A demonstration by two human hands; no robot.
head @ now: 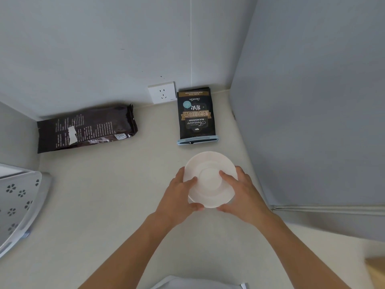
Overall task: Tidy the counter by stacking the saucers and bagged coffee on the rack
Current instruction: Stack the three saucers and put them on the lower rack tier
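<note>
Saucers (210,180), likely rigid, slick, fragile: left hand (179,195) and right hand (241,192) clasped opposite rims, near the upright coffee bag (195,115).

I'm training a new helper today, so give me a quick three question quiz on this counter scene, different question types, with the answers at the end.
1. True or false: both hands, the left hand and the right hand, hold the saucers.
2. Multiple choice: how many coffee bags lie on the counter? A) one B) two C) three
3. Fill in: the perforated rack shows at the ______ edge of the view.

Key
1. True; they grip opposite sides of the white saucers.
2. B; a dark bag lies near the left wall, and a labelled bag lies below the wall socket.
3. Left.
</note>
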